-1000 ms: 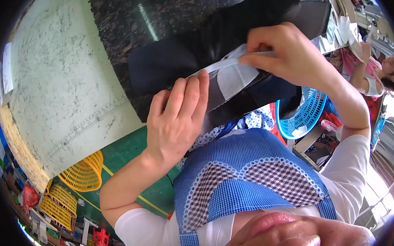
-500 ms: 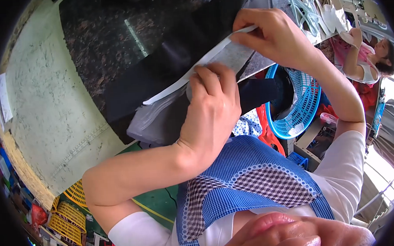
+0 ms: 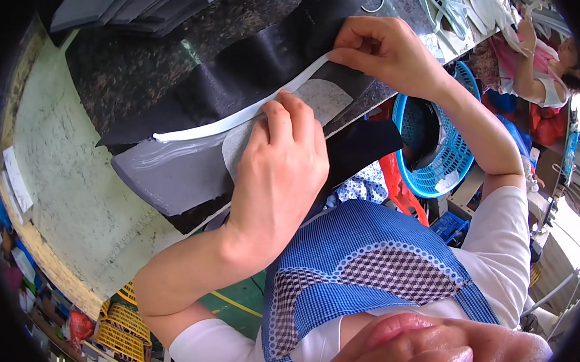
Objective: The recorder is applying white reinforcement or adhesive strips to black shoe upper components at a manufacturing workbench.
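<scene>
The right hand [image 3: 388, 51] pinches one end of a white strip [image 3: 234, 121] between thumb and fingertips, while the left hand [image 3: 279, 165] presses its fingertips flat on the strip's middle, closed on nothing. The strip runs from the right grip leftward across black sheet [image 3: 245, 72] and grey sheet [image 3: 172, 177] on the dark table [image 3: 140, 84]. It looks thin, light and limp, probably sticky, so it is best held by its ends and kept taut.

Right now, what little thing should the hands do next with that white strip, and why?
Probably slide the left hand leftward along the white strip, pressing it onto the black sheet. The right hand pinches one end taut, and the part past the left fingers looks wavy, not flat.
</scene>
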`<action>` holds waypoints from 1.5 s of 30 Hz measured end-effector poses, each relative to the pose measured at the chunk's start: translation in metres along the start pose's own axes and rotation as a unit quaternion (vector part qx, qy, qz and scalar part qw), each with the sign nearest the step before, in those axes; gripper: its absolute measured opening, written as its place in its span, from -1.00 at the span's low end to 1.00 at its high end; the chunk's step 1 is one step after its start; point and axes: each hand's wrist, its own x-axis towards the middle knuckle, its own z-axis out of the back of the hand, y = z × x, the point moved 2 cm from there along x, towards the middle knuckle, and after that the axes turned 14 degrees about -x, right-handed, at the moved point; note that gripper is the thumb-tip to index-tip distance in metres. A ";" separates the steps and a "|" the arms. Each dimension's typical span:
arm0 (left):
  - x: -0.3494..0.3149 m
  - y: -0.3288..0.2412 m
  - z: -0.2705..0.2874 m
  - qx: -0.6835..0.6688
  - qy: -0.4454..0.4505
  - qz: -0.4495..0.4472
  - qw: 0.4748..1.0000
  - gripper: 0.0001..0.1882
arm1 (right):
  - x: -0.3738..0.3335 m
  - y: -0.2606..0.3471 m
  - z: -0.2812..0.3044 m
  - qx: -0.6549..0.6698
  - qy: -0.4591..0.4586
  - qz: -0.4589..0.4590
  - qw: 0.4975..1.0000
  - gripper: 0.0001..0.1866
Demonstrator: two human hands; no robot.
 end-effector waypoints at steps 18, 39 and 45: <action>0.054 0.085 0.006 -0.209 -0.132 0.094 0.964 -0.26 | -0.039 0.005 -0.032 -0.297 -0.181 0.167 0.923 -0.44; 0.029 -0.038 -0.020 0.091 0.034 -0.005 0.995 -0.79 | 0.021 -0.034 0.013 -0.087 0.008 -0.008 0.996 -0.70; 0.023 -0.036 -0.013 0.122 0.033 0.001 0.992 -0.82 | -0.022 -0.002 -0.002 -0.302 -0.172 0.381 0.857 -0.55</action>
